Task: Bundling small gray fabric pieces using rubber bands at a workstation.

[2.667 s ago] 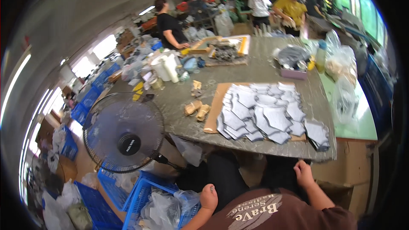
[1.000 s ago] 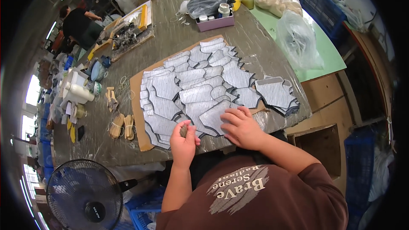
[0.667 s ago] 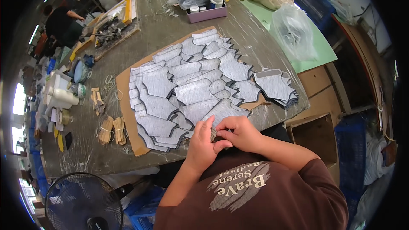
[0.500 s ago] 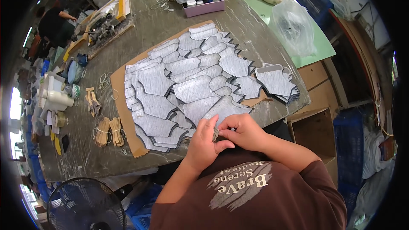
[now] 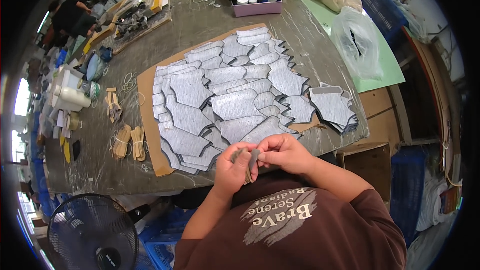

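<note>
My left hand is closed around a small bundle of tan-brown strips, partly hidden by the fingers. Beside it, my right hand pinches a small grey strip between thumb and fingers, right against the bundle. Both hands meet in front of my body at the table's near edge. Just beyond them lie overlapping stacks of grey cut fabric pieces with dark, jagged edges, on a brown cardboard sheet. A separate stack of these pieces sits to the right.
Banded bundles of tan strips and loose rubber bands lie at the left. A purple box with bottles stands at the back. Clear plastic bags rest on a green board at the right. A black fan stands lower left.
My hands have turned, and the strips now show more plainly between them, with a grey strip in the right fingers. The view has shifted slightly.
</note>
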A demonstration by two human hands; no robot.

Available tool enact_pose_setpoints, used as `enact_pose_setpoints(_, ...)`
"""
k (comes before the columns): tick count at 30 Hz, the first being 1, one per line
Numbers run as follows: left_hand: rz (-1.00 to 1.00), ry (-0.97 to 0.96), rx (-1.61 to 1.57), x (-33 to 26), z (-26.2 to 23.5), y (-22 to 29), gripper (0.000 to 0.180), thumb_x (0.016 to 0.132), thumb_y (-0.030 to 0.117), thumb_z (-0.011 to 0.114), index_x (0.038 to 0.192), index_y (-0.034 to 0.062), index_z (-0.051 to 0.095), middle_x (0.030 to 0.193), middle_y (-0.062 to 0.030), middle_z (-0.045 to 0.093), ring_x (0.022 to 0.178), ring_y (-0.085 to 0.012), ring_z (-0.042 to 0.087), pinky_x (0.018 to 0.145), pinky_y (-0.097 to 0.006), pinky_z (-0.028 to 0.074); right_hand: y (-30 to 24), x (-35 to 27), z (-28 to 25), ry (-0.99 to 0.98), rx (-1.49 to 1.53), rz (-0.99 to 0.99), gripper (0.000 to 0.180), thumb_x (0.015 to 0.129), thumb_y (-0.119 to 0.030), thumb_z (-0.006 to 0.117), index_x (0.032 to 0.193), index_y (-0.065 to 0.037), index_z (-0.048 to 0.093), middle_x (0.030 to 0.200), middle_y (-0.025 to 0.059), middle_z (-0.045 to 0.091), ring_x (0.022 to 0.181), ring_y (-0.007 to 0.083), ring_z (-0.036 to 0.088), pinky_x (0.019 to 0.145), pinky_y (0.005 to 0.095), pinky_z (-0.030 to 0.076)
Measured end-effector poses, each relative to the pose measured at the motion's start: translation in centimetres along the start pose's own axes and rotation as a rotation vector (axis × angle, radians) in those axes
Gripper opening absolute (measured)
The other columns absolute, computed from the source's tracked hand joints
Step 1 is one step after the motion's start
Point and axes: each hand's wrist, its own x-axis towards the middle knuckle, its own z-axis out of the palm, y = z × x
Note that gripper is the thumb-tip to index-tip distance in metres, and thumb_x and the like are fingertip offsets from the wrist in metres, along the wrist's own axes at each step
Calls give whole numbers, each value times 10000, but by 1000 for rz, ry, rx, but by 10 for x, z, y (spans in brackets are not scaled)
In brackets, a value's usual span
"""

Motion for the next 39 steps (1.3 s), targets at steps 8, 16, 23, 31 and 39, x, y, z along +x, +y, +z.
enact_pose_setpoints(8, 337, 317, 694, 7, 7, 19, 139, 812, 59, 645, 932, 15, 590, 743, -42, 578, 619, -106, 544, 549, -216, 429, 15, 4, -35, -198, 404, -52, 75, 887, -70, 530, 930, -22, 568, 795, 29, 584, 744, 102, 550, 706, 246, 447)
enact_pose_setpoints(16, 559, -198, 1119, 24, 28, 47, 219, 666, -17, 696, 822, 64, 566, 911, -85, 565, 684, -273, 565, 578, -314, 467, 10, 2, -37, -274, -111, -182, 72, 892, -68, 476, 829, -51, 507, 907, 32, 538, 872, 111, 508, 807, 265, 407)
enact_pose_setpoints(23, 516, 57, 1109, 17, 31, 37, 204, 677, -9, 698, 818, 48, 562, 869, -68, 554, 648, -245, 559, 544, -306, 461, 4, 0, -51, -34, 218, -252, 78, 885, -10, 448, 822, -37, 485, 1077, 125, 551, 1081, 212, 515, 964, 357, 383)
enact_pose_setpoints(31, 598, 96, 1080, 16, 19, 29, 184, 685, -17, 692, 784, 39, 548, 808, -95, 573, 685, -263, 571, 574, -318, 463, -1, 0, -46, -5, 551, -278, 83, 901, 5, 431, 853, -43, 479, 1046, 131, 549, 964, 247, 575, 867, 386, 469)
enact_pose_setpoints(39, -97, 440, 522, 11, 7, 20, 37, 815, 12, 624, 808, -5, 592, 622, 3, 553, 550, -52, 514, 516, -198, 408, 6, -8, -65, 281, -1389, -811, 248, 722, -71, 659, 959, -66, 586, 929, 76, 531, 642, 209, 569, 537, 290, 470)
